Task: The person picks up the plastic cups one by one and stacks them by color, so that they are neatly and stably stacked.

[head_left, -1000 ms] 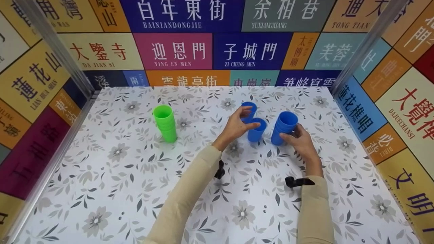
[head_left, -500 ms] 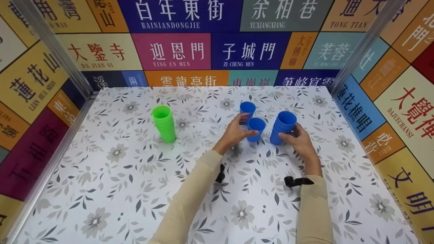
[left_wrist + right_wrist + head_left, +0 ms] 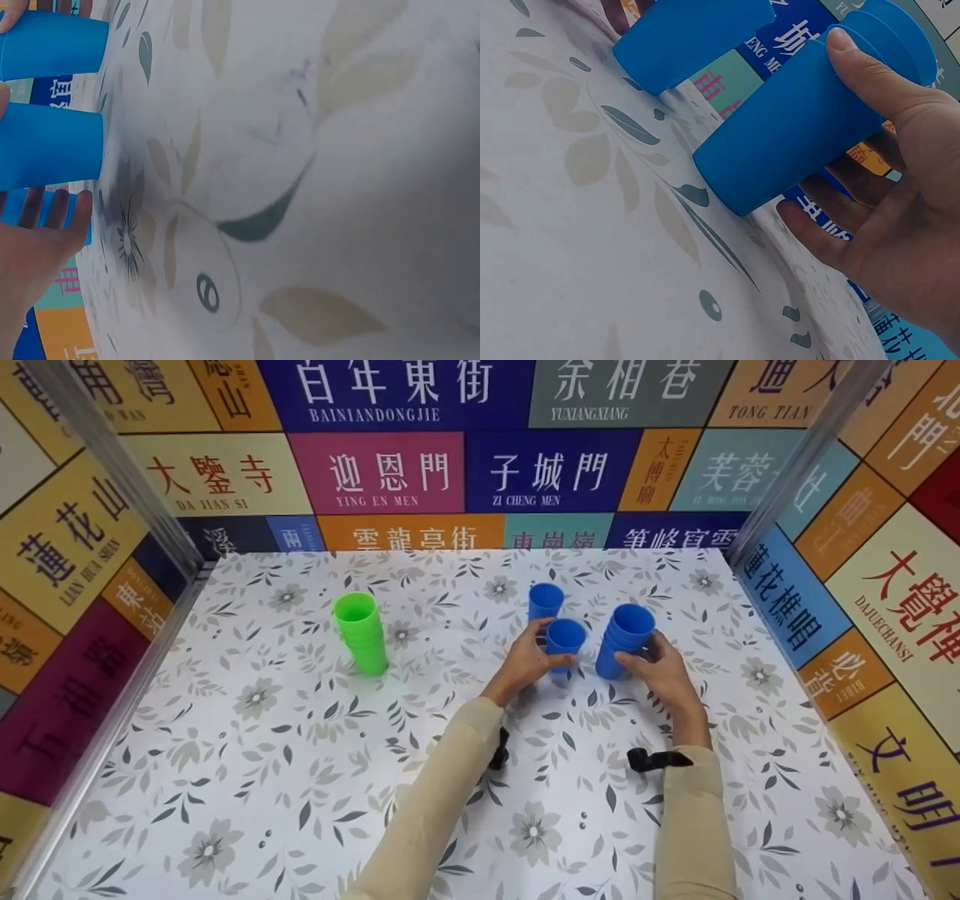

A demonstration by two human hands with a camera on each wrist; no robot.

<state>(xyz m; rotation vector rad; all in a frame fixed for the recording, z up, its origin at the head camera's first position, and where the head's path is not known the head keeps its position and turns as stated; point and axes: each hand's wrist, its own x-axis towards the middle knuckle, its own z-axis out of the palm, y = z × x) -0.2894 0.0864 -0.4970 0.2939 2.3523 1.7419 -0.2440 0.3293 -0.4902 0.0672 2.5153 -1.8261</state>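
Note:
In the head view, my left hand (image 3: 527,658) is around the nearer single blue cup (image 3: 566,637), thumb on its near side and fingers behind it. This cup (image 3: 52,146) stands upright on the table. Just behind it, partly covered by my left hand, is another blue cup (image 3: 546,598). To the right, my right hand (image 3: 664,671) holds a stack of nested blue cups (image 3: 624,641). The right wrist view shows the thumb pressed on the side of the stack (image 3: 780,127) and the fingers curved round behind.
A stack of nested green cups (image 3: 361,634) stands upright on the left of the table. The table (image 3: 360,795) has a white cover with a floral print. Panels with large printed characters (image 3: 379,472) close off the back and both sides.
My left hand has come down from above the single blue cups and closed in around the nearer one. The right hand has stayed at the blue stack.

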